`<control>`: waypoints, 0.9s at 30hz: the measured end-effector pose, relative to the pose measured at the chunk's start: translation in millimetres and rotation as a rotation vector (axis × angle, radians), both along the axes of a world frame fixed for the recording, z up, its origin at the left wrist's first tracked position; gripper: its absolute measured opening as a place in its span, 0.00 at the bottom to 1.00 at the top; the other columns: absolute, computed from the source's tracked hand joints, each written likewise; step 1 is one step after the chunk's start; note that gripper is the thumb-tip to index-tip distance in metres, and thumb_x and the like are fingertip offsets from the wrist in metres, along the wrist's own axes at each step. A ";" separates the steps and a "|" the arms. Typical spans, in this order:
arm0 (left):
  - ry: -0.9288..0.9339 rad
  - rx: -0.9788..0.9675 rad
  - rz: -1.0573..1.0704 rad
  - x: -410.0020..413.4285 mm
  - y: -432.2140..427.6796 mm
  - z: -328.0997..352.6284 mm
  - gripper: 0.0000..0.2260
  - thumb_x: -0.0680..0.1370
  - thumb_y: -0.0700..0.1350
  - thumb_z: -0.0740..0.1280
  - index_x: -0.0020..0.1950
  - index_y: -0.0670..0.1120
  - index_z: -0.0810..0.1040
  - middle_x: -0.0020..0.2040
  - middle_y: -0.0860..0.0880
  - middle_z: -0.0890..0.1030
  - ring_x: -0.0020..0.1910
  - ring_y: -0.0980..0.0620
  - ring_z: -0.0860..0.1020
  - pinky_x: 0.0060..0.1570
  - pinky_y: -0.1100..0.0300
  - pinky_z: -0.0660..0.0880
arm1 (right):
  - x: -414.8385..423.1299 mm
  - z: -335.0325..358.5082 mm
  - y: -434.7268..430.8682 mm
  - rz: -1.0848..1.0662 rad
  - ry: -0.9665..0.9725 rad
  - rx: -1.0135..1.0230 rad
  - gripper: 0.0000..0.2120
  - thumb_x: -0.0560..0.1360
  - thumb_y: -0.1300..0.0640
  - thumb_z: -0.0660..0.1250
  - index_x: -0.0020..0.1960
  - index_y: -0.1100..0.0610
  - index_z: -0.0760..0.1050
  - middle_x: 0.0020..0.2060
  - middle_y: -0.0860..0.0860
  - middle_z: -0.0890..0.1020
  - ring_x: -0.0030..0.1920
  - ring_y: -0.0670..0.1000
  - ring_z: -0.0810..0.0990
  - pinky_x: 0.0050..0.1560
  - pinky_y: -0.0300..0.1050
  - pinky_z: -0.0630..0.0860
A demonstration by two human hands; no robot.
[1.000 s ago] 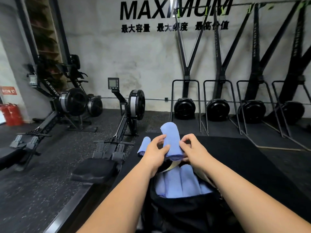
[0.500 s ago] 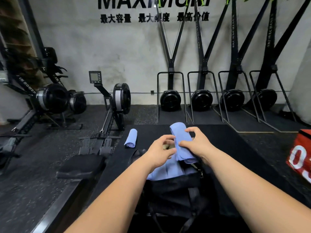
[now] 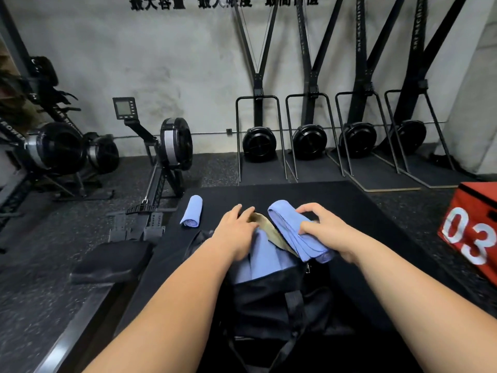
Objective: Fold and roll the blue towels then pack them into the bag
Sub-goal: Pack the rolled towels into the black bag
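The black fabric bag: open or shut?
Open. The black fabric bag gapes at its top, rolled blue towels visible inside beside the left hand.

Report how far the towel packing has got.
Done: packed towels sit in the bag. In hand: the right hand grips a rolled towel over the opening; the left hand rests on the packed ones. Left: a loose roll lying on the mat.

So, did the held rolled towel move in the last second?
Yes. Against the bag, the rolled towel went from upright over its middle down to its right side, now in the right hand alone.
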State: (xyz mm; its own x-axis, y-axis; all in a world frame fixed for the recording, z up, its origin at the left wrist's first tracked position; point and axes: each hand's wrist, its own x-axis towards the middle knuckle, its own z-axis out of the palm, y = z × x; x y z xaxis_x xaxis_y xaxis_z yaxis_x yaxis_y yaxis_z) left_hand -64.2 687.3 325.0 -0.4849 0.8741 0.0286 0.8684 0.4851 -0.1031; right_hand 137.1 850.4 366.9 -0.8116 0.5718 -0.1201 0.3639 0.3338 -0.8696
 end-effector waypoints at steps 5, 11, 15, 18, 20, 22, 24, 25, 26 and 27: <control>-0.049 -0.030 0.025 -23.3 10.2 3.1 0.32 0.80 0.40 0.62 0.84 0.53 0.59 0.86 0.52 0.51 0.83 0.39 0.50 0.81 0.47 0.53 | 1.7 1.1 4.5 0.165 -0.127 -0.035 0.23 0.65 0.47 0.71 0.59 0.33 0.79 0.58 0.48 0.83 0.58 0.54 0.84 0.60 0.55 0.81; -0.100 0.227 -0.088 -23.9 21.1 14.9 0.27 0.80 0.39 0.61 0.81 0.49 0.66 0.82 0.54 0.62 0.75 0.42 0.63 0.74 0.52 0.61 | -28.4 -19.1 -17.0 0.216 -0.046 -0.388 0.22 0.75 0.60 0.66 0.66 0.44 0.80 0.59 0.49 0.86 0.58 0.51 0.85 0.56 0.47 0.81; -0.123 0.409 -0.118 -23.5 23.4 20.4 0.27 0.78 0.36 0.59 0.77 0.49 0.73 0.78 0.54 0.69 0.71 0.43 0.67 0.73 0.52 0.64 | -55.8 -38.0 -32.9 -0.015 0.048 -0.547 0.18 0.67 0.62 0.65 0.55 0.52 0.81 0.47 0.56 0.79 0.45 0.55 0.77 0.45 0.47 0.74; -0.069 0.439 -0.115 -14.9 18.5 4.5 0.25 0.79 0.45 0.66 0.77 0.50 0.72 0.80 0.52 0.67 0.73 0.41 0.65 0.75 0.49 0.63 | -65.8 -43.9 -32.3 -0.220 0.116 -0.485 0.19 0.72 0.65 0.63 0.60 0.56 0.81 0.50 0.58 0.82 0.43 0.57 0.80 0.44 0.47 0.77; -0.056 0.368 -0.083 -1.8 15.6 -14.5 0.32 0.79 0.57 0.69 0.81 0.53 0.65 0.85 0.47 0.57 0.81 0.37 0.55 0.81 0.46 0.54 | -63.5 -43.6 -31.0 -0.304 0.122 -0.397 0.17 0.75 0.68 0.61 0.60 0.55 0.78 0.48 0.56 0.82 0.41 0.57 0.81 0.41 0.45 0.78; -0.096 0.296 -0.061 12.7 11.7 -31.8 0.42 0.75 0.68 0.69 0.84 0.55 0.58 0.86 0.43 0.45 0.84 0.38 0.41 0.82 0.43 0.45 | -60.4 -46.4 -28.2 -0.349 0.110 -0.351 0.18 0.76 0.68 0.62 0.62 0.52 0.75 0.49 0.54 0.82 0.44 0.57 0.83 0.44 0.49 0.83; -0.088 0.242 -0.065 22.7 7.4 -43.2 0.46 0.72 0.74 0.68 0.84 0.58 0.58 0.86 0.43 0.40 0.83 0.38 0.35 0.82 0.41 0.40 | -56.6 -47.6 -28.7 -0.355 0.075 -0.334 0.18 0.77 0.67 0.62 0.60 0.48 0.73 0.49 0.53 0.80 0.45 0.57 0.82 0.48 0.50 0.82; -0.063 0.218 -0.071 24.8 5.2 -45.5 0.45 0.71 0.76 0.68 0.83 0.61 0.60 0.86 0.44 0.39 0.83 0.38 0.33 0.81 0.40 0.39 | -54.2 -47.7 -28.2 -0.344 0.049 -0.290 0.17 0.77 0.67 0.63 0.59 0.48 0.73 0.48 0.52 0.80 0.45 0.56 0.81 0.48 0.48 0.80; -0.047 0.203 -0.070 24.8 3.1 -46.5 0.43 0.70 0.76 0.67 0.81 0.63 0.63 0.86 0.44 0.39 0.83 0.38 0.33 0.81 0.40 0.38 | -52.5 -49.4 -26.1 -0.327 0.022 -0.218 0.17 0.77 0.67 0.63 0.59 0.48 0.74 0.49 0.52 0.80 0.46 0.56 0.80 0.48 0.47 0.78; -0.043 0.191 -0.062 23.8 0.6 -45.3 0.41 0.69 0.77 0.67 0.79 0.64 0.66 0.86 0.45 0.39 0.83 0.38 0.32 0.81 0.39 0.37 | -50.8 -50.9 -23.2 -0.297 -0.017 -0.131 0.17 0.77 0.66 0.63 0.58 0.47 0.74 0.51 0.52 0.80 0.48 0.56 0.79 0.49 0.46 0.76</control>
State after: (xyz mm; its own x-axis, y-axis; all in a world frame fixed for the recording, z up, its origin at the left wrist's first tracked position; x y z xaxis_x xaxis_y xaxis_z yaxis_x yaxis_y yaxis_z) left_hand -40.4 687.9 279.7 -0.4348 0.8830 0.1769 0.8987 0.4379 0.0230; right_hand 86.3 827.2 316.0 -0.6091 0.7617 -0.2209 0.4438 0.0964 -0.8909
